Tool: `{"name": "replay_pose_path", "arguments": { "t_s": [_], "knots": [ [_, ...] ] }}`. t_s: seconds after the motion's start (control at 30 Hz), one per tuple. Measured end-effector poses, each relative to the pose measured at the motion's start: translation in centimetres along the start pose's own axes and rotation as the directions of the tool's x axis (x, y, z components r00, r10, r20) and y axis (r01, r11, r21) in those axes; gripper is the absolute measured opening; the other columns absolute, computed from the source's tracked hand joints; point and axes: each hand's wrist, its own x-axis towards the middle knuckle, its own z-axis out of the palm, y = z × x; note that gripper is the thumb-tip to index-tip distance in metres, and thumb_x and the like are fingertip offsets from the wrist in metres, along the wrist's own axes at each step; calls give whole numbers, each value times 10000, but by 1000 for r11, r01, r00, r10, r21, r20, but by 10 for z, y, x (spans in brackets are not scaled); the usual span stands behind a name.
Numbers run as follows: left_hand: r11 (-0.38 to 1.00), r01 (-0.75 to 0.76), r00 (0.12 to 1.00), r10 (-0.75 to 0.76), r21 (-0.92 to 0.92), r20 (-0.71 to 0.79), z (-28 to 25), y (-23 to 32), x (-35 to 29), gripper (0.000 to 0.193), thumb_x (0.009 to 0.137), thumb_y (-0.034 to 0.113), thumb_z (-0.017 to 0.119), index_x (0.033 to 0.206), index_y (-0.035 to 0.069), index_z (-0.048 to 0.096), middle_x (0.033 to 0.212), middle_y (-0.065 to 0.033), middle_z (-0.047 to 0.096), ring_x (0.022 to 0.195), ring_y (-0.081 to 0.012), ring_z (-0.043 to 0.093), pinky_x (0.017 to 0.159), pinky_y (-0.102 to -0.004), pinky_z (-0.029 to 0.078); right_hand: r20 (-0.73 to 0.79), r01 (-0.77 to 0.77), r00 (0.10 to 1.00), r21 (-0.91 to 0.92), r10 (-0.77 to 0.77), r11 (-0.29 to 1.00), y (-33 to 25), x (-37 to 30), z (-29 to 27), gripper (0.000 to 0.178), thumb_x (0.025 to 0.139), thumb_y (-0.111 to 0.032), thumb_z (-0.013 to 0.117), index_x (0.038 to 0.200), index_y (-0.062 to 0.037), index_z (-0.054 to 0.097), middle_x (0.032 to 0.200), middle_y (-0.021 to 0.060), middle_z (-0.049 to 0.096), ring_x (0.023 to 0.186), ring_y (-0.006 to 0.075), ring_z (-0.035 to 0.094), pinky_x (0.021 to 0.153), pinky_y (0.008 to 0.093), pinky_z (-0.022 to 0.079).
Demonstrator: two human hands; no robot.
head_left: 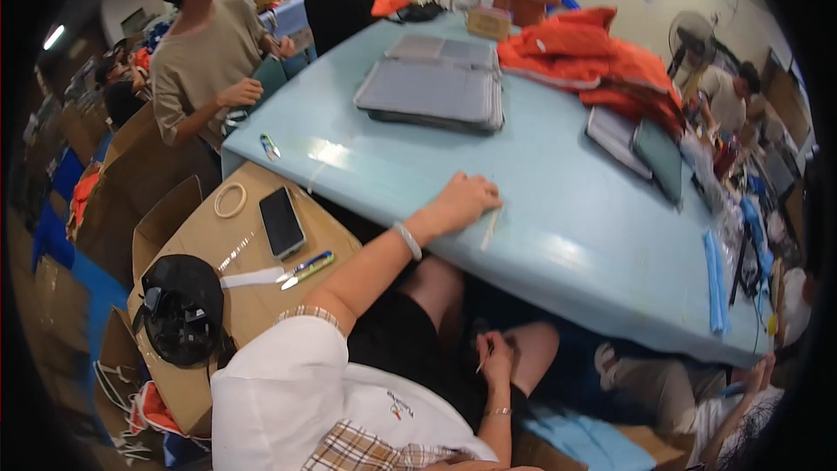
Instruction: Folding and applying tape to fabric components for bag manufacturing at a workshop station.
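Note:
My left hand rests on the near edge of the pale blue table, its fingers curled down against the surface; whatever may be under them is hidden. A short strip of clear tape lies just beside those fingertips. Low over my lap, my right hand is closed around a small thin, pointed thing, too small to name. Left of my arm, a brown cardboard surface bears a dark phone, a tape ring, thread snips, a white strip and a black cap.
Stacked grey cases lie toward the table's far side, with orange fabric to their right. A grey-green case and a blue strip are on the right. Another pair of snips sits far left. People stand or sit around the table.

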Motion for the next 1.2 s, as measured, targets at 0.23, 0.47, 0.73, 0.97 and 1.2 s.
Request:
{"name": "replay_pose_path", "arguments": {
  "t_s": [0.23,0.47,0.73,0.97,1.2],
  "knots": [
    [986,14,996,-30,-169,-90,11,-13,4,329,816,43,502,1041,195,687,1099,27,625,1034,-174,544,828,-356,399,-51,107,993,-41,-109,993,4,1,0,165,853,-154,658,799,-22,575,646,113,625,570,244,622,536,330,474],
    [936,81,991,-113,-343,-73,5,-13,-1,348,823,26,479,1059,186,678,1064,5,661,1033,-211,575,836,-369,416,-32,91,995,-39,-92,995,0,-3,1,157,850,-147,657,799,-24,573,655,120,627,585,265,625,549,328,479],
    [981,-7,994,-14,-193,-106,9,-9,-3,340,832,35,484,1077,190,663,1084,37,627,1035,-172,555,815,-348,379,10,45,999,-4,-45,999,-3,1,-2,155,839,-148,665,830,-37,558,725,183,604,659,372,602,553,408,463],
    [988,13,994,-29,-155,-105,6,-4,-4,350,834,27,474,1095,170,657,1089,26,616,1039,-161,539,809,-344,361,1,51,999,-36,-51,998,-8,1,-6,148,843,-136,659,819,-21,569,692,150,624,622,312,620,563,346,476],
    [985,74,996,-81,-157,-41,0,4,-2,357,837,14,466,1105,158,651,1117,14,603,1066,-162,528,851,-338,329,-21,80,997,-23,-81,997,-6,0,-5,152,840,-150,661,827,-39,558,702,168,595,622,352,592,540,394,454]
  ]
}}
